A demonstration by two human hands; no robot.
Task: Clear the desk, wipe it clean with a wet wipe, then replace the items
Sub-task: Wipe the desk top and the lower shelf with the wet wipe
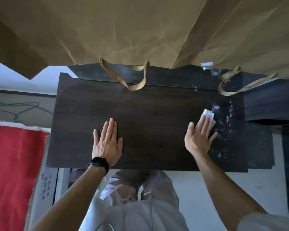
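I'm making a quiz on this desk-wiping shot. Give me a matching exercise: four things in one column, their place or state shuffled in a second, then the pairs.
Column A
1. left hand
2. right hand
3. wet wipe
4. paper bag handle

Column B
a. crumpled white, partly under fingers
b. flat on the desk, empty, watch on its wrist
c. tan loop drooping over the desk's far edge
d. pressing the wipe beside the wet, beaded patch

Pairs: 1-b, 2-d, 3-a, 4-c
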